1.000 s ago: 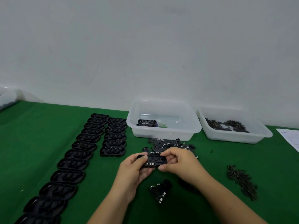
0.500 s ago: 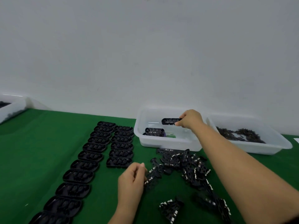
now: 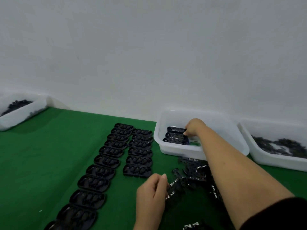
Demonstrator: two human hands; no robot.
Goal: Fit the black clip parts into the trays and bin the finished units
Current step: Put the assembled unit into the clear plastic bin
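My right hand [image 3: 193, 127] reaches into the white bin [image 3: 182, 151] and pinches the end of a finished black unit [image 3: 176, 129], which lies on top of two other units stacked there. My left hand [image 3: 152, 190] rests on the green table with its fingers curled round a black part [image 3: 176, 185] at the edge of a loose pile of black parts [image 3: 199, 173]. Two rows of black trays [image 3: 114, 151] run from the bin's left side toward the near left.
A second white bin [image 3: 265, 156] with small dark clip pieces stands at the far right. Another white bin [image 3: 18, 117] of dark parts sits at the far left by the wall. My right forearm crosses above the loose pile.
Both hands held one unit together; then my right hand carried it up into the white bin and lowered it onto the stack. My left hand dropped to the loose pile and took a part.
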